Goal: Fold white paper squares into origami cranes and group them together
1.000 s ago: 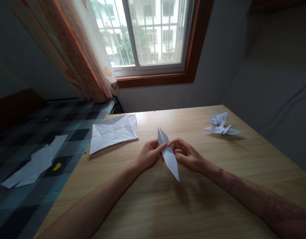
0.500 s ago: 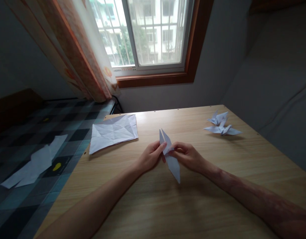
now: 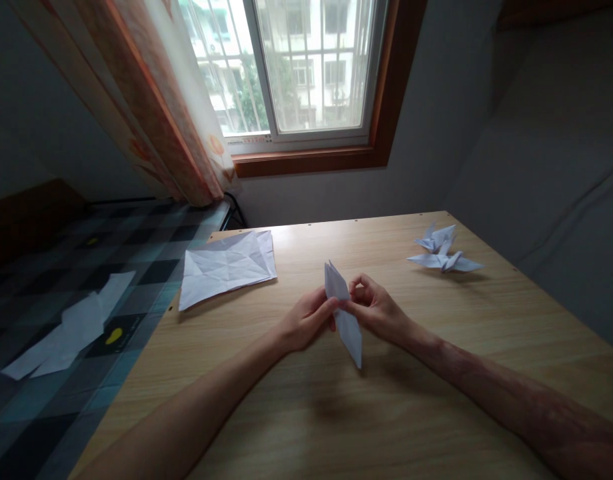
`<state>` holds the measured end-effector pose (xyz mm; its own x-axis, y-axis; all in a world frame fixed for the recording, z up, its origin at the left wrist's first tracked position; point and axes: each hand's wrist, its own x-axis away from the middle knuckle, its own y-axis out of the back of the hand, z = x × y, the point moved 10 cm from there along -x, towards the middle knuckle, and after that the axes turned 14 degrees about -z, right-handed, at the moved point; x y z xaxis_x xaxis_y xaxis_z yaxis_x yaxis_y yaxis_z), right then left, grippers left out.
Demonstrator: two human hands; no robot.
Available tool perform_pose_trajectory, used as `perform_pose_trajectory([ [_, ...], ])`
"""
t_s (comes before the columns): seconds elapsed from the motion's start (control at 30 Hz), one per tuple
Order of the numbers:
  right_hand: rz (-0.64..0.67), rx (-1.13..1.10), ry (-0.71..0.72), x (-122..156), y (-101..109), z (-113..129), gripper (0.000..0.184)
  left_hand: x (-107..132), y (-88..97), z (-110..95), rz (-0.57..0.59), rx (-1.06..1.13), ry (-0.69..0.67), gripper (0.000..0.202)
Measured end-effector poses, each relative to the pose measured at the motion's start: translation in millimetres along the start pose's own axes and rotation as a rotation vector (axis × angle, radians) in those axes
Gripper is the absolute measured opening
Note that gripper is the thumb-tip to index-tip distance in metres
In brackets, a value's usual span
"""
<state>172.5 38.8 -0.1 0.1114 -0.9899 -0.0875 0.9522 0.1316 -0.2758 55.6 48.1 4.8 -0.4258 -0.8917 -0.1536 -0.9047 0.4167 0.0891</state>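
A folded white paper [image 3: 350,337], long and pointed at both ends, is held up over the wooden table [image 3: 266,400]. My left hand [image 3: 309,319] pinches its left edge near the middle, thumb on the near face. On the other side my right hand [image 3: 375,308] grips the same paper between thumb and fingers, its index finger curled. At the top the paper splits into two points lying close together. The fingers behind the paper are partly hidden.
Creased paper sheets [image 3: 229,267] lie at the table's back left. Two folded paper cranes [image 3: 446,260] stand at the back right. To the left, paper strips [image 3: 81,327] rest on a checked bedspread [image 3: 21,427]. Beyond the table are a window [image 3: 316,73] and a curtain [image 3: 151,100].
The paper's two upper points have come closer together, and the paper has turned slightly. My left thumb has slid down toward the middle; my right fingers have shifted and curled.
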Motion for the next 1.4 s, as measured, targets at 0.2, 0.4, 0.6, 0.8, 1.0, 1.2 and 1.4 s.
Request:
perform_pose_trajectory([
  [0.2,0.030,0.013,-0.026,0,-2,-4,0.049,-1,3.0,-2,-0.061,-0.048,0.030,0.048],
  [0.4,-0.056,0.284,0.060,-5,14,-2,0.043,-6,5.7,-3,-0.097,0.059,0.079,0.048],
  [0.6,-0.016,0.365,0.130,0,6,9,0.041,-11,13.2,0,-0.159,0.046,0.071,0.049],
  [0.8,-0.052,0.312,0.198,-1,8,19,0.032,-12,35.6,4,-0.357,-0.014,0.047,0.045],
  [1.0,-0.130,0.477,0.420,4,12,38,0.034,-6,27.5,-26,-0.351,-0.199,-0.148,0.033],
  [1.2,-0.055,0.587,0.541,15,-6,51,0.032,1,1.4,-26,-0.100,-0.097,-0.087,0.034],
  [1.4,0.062,0.627,0.629,26,-18,60,0.007,-6,11.0,-16,-0.154,-0.007,-0.018,0.040],
])
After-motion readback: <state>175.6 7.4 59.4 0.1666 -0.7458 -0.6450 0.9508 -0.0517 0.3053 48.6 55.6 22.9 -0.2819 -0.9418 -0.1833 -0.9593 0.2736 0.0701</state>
